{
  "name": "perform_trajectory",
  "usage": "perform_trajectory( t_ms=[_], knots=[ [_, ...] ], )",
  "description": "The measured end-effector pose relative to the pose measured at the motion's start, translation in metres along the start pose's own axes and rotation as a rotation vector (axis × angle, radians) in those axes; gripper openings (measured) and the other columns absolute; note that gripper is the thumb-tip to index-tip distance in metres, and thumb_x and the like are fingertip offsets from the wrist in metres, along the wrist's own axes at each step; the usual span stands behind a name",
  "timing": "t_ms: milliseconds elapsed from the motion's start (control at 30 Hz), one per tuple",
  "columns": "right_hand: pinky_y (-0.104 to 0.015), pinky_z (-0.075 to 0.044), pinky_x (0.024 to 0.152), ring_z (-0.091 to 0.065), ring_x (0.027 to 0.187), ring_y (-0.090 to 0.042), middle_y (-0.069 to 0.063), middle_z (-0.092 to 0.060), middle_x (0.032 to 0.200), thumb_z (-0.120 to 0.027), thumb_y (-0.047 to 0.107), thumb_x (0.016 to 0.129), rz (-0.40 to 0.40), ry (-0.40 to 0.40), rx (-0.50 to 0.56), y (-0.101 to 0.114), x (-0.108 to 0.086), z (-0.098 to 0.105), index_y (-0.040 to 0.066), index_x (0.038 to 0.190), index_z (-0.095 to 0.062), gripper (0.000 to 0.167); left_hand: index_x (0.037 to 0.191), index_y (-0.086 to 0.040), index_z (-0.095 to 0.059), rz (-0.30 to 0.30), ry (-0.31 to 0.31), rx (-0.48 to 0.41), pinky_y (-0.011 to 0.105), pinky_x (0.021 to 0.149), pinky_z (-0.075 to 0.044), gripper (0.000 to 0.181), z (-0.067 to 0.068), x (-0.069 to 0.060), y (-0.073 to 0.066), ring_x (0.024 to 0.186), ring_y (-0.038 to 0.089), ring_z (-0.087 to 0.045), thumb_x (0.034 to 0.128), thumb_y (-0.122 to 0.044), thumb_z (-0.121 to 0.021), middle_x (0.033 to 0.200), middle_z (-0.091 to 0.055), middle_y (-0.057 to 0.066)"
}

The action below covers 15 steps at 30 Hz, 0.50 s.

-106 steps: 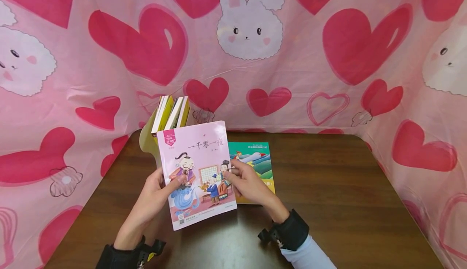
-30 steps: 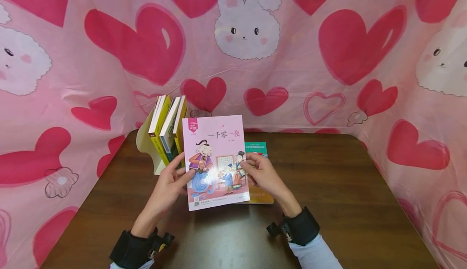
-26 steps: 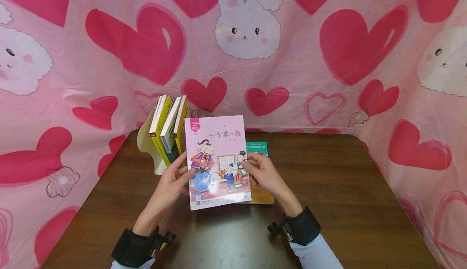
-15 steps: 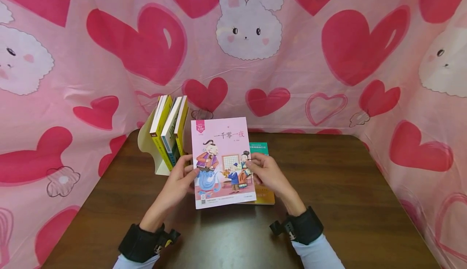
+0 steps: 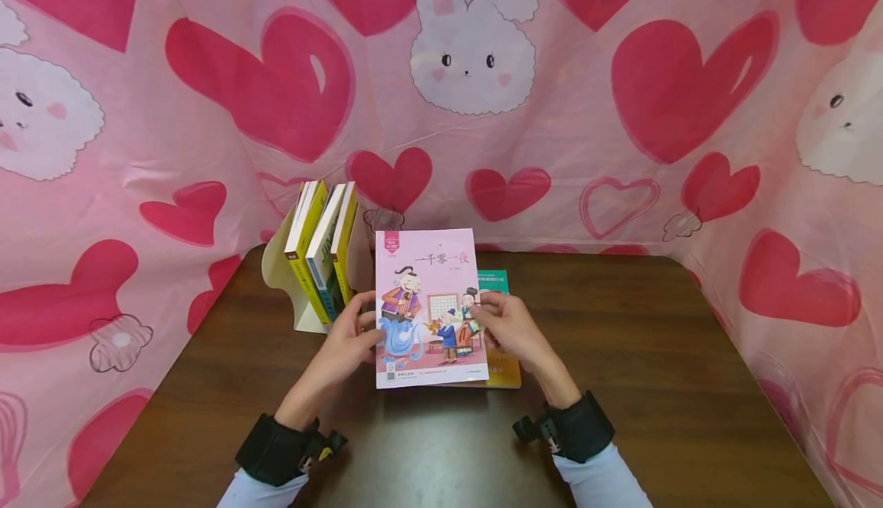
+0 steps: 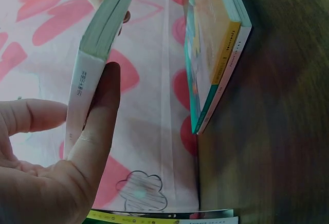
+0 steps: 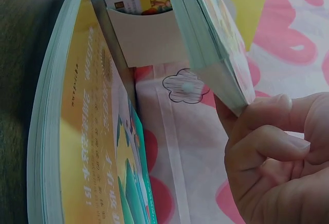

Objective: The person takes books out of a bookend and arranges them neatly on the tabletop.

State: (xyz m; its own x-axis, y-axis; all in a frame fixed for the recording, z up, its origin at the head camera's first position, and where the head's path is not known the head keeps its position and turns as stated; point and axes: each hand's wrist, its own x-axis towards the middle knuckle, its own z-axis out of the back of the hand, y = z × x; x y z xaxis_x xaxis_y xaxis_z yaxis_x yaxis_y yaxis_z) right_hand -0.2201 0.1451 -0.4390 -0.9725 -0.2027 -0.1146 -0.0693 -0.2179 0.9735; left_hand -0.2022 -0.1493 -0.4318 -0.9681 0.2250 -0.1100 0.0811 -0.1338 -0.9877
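Note:
Both hands hold a pink picture-covered book [image 5: 434, 278] by its side edges, cover up, in the head view. The left hand [image 5: 338, 355] grips the spine side, its thumb on one face and fingers on the other in the left wrist view. The right hand [image 5: 520, 335] pinches the opposite edge. Under the pink book, and apart from it, a teal and yellow book [image 5: 507, 374] lies on the table, partly hidden. In the left wrist view this book sits on another with a pale pink spine [image 6: 230, 62].
At the back left, a cream book holder [image 5: 278, 259] has several upright, leaning books [image 5: 313, 247] with yellow and white spines. The dark wooden table [image 5: 621, 339] meets a pink heart-patterned cloth [image 5: 572, 140] at the back and sides.
Both hands have carried the pink book to the right, and its earlier tilt has straightened. It now covers more of the teal and yellow book, and the holder's books show more fully.

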Motion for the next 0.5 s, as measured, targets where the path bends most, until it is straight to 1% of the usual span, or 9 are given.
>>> perform_trajectory(
  t_ms=[167,233,367,500],
  knots=[
    [-0.021,-0.036,0.045,-0.047,0.050,-0.015,-0.010,-0.067,0.080,-0.063,0.020,0.107,-0.004,-0.002,-0.028,-0.002,0.001,0.000,-0.003,0.131,-0.061,0.034,0.159,-0.004,-0.030,0.002,-0.001,0.017,0.047,0.083,-0.063,0.064,0.000,0.003,0.002,0.102,0.035,-0.072,0.1028,-0.003,-0.061,0.138,-0.061,0.027],
    [-0.021,-0.036,0.045,-0.047,0.049,-0.015,-0.009,-0.063,0.075,-0.063,0.021,0.108,-0.004,0.001,-0.033,-0.003,0.000,0.000,-0.003,0.132,-0.060,0.035,0.160,-0.005,-0.031,0.008,-0.004,0.020,0.047,0.083,-0.063,0.064,0.000,0.005,0.003,0.101,0.035,-0.072,0.1031,-0.004,-0.061,0.137,-0.062,0.026],
    [-0.022,-0.036,0.044,-0.045,0.048,-0.015,-0.011,-0.057,0.070,-0.062,0.022,0.108,-0.010,0.005,-0.048,-0.004,0.002,0.002,-0.001,0.144,-0.055,0.043,0.161,-0.006,-0.032,0.027,-0.013,0.023,0.048,0.084,-0.063,0.065,-0.002,0.010,0.006,0.100,0.033,-0.072,0.1029,-0.004,-0.060,0.137,-0.063,0.025],
    [-0.021,-0.035,0.043,-0.045,0.046,-0.015,-0.008,-0.053,0.066,-0.061,0.019,0.108,-0.023,0.002,-0.067,-0.004,0.003,0.004,-0.001,0.152,-0.049,0.050,0.163,-0.006,-0.031,0.041,-0.023,0.028,0.048,0.084,-0.063,0.067,-0.005,0.015,0.007,0.101,0.033,-0.071,0.1022,-0.004,-0.060,0.139,-0.061,0.025]
  ],
)
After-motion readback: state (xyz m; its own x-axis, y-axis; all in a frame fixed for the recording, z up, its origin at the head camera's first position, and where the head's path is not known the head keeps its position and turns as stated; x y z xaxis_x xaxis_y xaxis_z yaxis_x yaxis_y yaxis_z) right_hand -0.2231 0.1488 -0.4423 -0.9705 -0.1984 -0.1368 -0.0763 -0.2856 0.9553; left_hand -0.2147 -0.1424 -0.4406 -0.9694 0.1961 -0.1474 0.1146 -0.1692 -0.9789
